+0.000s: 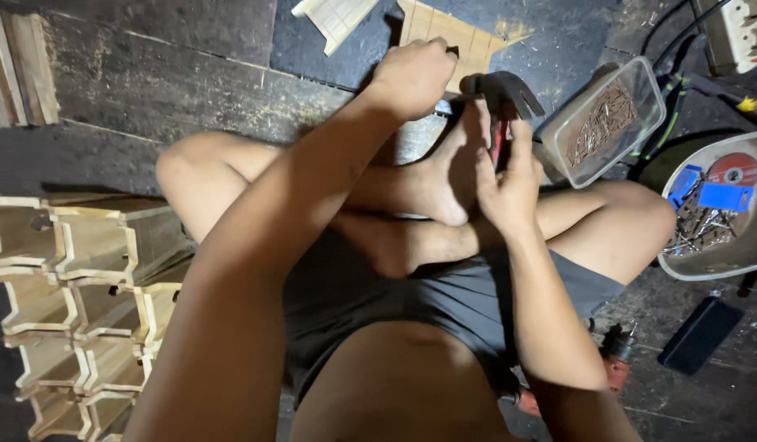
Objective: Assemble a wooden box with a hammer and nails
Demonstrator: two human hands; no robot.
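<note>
I sit cross-legged on a dark plank floor. My left hand (pixel 411 76) reaches forward, its fingers curled down onto the near edge of a pale wooden slatted panel (pixel 448 34); anything pinched under the fingers is hidden. My right hand (pixel 509 182) is beside my raised foot (pixel 448 176), wrapped around the red handle of a hammer (pixel 503 92). The hammer's dark head sits just right of my left hand, above the panel's edge.
A clear plastic tub of nails (pixel 603 123) lies right of the hammer. A grey bowl (pixel 718 254) with screws, blue parts and a red disc is far right. Stacked wooden frames (pixel 84 295) stand at left. A power strip (pixel 743 29), a black flat case (pixel 702 334) and a red power tool (pixel 616 360) are nearby.
</note>
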